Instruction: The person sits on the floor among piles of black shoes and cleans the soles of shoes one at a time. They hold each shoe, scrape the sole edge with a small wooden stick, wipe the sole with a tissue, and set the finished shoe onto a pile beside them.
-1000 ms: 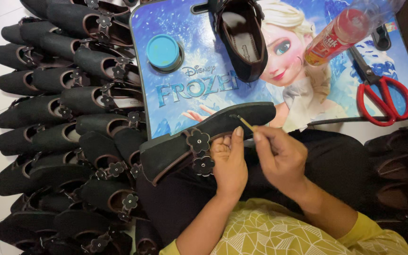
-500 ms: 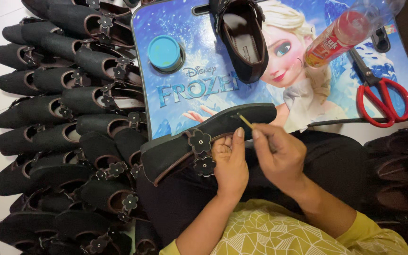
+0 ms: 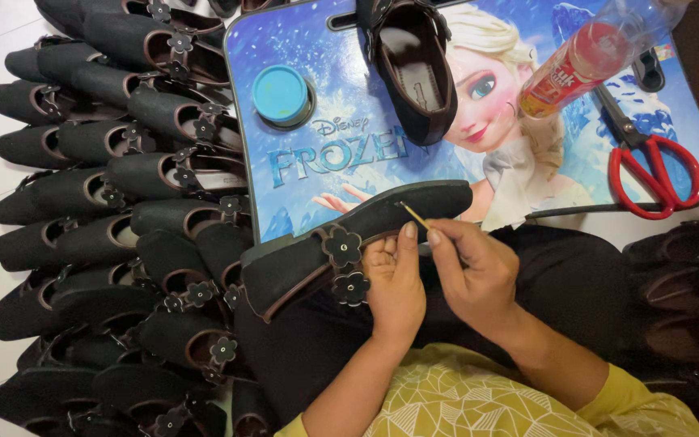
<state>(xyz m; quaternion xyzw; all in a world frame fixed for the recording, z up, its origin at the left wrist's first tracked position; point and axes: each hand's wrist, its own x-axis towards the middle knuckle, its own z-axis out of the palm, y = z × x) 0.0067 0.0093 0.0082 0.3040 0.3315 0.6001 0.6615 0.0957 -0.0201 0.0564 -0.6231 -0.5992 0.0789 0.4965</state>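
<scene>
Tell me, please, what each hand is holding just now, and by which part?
The left hand grips the black shoe at its middle, by the flower-trimmed strap. The right hand pinches a thin stick at its lower end, its tip touching the shoe's sole.

The right hand (image 3: 479, 275) is drawing back a touch toward the body, its fingers (image 3: 438, 239) easing the thin stick (image 3: 414, 215) slightly along the shoe (image 3: 349, 243), while the left hand (image 3: 394, 283) is shifting its thumb a little against the shoe's edge.
</scene>
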